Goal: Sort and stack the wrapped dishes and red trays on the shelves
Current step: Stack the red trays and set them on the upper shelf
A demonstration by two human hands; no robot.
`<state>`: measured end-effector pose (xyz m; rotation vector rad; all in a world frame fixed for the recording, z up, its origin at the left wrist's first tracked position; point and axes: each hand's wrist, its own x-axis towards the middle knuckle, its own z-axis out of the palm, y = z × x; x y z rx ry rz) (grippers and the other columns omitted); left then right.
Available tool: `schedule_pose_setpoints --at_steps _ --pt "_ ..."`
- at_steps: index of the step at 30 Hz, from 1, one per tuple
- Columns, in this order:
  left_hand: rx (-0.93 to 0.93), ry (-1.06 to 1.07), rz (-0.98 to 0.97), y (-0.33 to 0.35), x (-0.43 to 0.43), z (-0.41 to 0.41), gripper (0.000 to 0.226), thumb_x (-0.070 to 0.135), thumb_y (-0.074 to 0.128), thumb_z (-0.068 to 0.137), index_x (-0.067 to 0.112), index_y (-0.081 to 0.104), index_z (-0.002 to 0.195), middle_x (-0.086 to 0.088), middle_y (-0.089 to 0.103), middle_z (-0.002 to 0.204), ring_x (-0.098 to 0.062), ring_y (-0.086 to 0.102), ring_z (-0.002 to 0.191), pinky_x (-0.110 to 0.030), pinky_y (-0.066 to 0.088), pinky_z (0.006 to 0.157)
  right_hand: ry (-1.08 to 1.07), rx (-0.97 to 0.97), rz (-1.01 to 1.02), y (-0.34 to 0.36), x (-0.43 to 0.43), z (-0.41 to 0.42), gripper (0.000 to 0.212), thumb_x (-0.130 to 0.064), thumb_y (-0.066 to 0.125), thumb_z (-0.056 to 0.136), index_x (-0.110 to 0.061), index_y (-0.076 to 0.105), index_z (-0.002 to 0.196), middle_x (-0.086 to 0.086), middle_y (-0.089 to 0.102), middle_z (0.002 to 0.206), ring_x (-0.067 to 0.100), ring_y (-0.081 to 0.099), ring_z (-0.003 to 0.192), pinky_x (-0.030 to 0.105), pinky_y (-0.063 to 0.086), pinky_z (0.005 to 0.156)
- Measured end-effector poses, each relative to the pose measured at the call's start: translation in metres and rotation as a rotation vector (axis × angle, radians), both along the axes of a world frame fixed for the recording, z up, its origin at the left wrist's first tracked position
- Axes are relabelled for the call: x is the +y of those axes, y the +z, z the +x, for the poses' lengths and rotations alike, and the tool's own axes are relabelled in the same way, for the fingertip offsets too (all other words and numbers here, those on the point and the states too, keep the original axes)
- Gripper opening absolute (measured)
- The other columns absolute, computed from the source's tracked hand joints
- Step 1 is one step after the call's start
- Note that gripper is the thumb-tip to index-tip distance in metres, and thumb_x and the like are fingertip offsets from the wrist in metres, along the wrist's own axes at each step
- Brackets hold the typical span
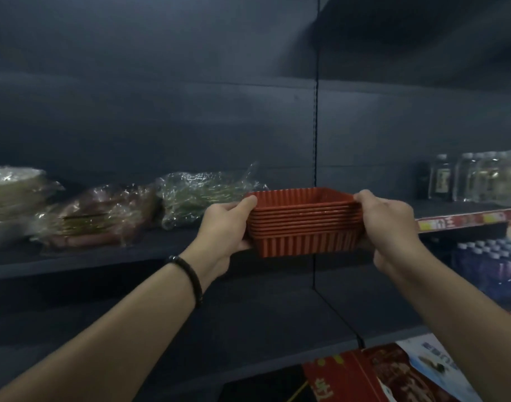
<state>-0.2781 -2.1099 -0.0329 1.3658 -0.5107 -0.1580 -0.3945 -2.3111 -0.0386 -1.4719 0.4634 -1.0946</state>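
Red trays (303,227), left hand (224,224), right hand (389,224) gripping

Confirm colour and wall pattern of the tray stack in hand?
Red, with vertical ribbing on the walls. The tray stack shows best in the head view.

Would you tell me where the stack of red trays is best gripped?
Grip the stack at both ends, from either side, as the left hand and right hand do: thumbs on the top rim, fingers underneath. It is merely nested, so clamping top to bottom should hold it together.
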Motion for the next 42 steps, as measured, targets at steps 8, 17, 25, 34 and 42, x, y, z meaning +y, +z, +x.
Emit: schedule_pose_setpoints --at_steps 8,17,25,34,42 --pt "-0.008 -0.040 0.023 0.018 -0.077 0.072 0.025 0.030 0.067 0.104 0.008 0.078 0.110 -0.007 0.083 0.101 -0.021 0.081 0.093 -0.047 0.068 0.081 0.010 0.040 0.088 0.033 -0.077 0.072 0.016 -0.029 0.061 0.088 -0.014 0.068 0.087 0.007 0.066 0.076 0.031 0.070 0.078 0.061 0.062 0.083" --pt "0.025 -0.056 0.085 -0.005 -0.136 0.140 0.029 0.029 0.063 0.106 0.005 0.078 0.111 -0.007 0.083 0.100 -0.021 0.080 0.098 -0.052 0.064 0.093 0.047 0.073 0.102 0.009 -0.144 0.147 0.020 -0.032 0.057 0.073 -0.020 0.062 0.088 0.008 0.058 0.077 0.027 0.062 0.073 0.050 0.057 0.072" --pt "0.026 -0.019 0.113 -0.007 -0.146 0.167 0.042 0.039 0.052 0.110 0.005 0.075 0.117 -0.006 0.082 0.108 -0.019 0.076 0.101 -0.035 0.057 0.079 0.158 0.210 0.037 -0.005 -0.170 0.191 0.038 -0.032 0.047 0.100 -0.001 0.070 0.098 0.014 0.070 0.091 0.032 0.069 0.085 0.062 0.061 0.090" --pt "-0.061 -0.130 0.335 0.003 -0.120 0.161 0.025 0.041 0.050 0.110 0.025 0.069 0.108 0.008 0.070 0.103 -0.018 0.071 0.099 -0.042 0.059 0.101 -0.128 0.388 -0.499 0.006 -0.152 0.190 0.041 -0.036 0.046 0.111 -0.004 0.065 0.128 0.013 0.071 0.120 0.032 0.065 0.116 0.035 0.049 0.092" --pt "-1.190 0.527 0.670 0.033 -0.020 0.162 0.019 0.028 0.078 0.088 0.034 0.072 0.104 0.012 0.070 0.101 -0.008 0.064 0.089 -0.032 0.054 0.087 -0.042 0.383 -1.196 0.012 -0.119 0.186 0.043 -0.034 0.078 0.092 -0.024 0.065 0.131 -0.002 0.070 0.123 0.021 0.062 0.116 0.047 0.050 0.105"
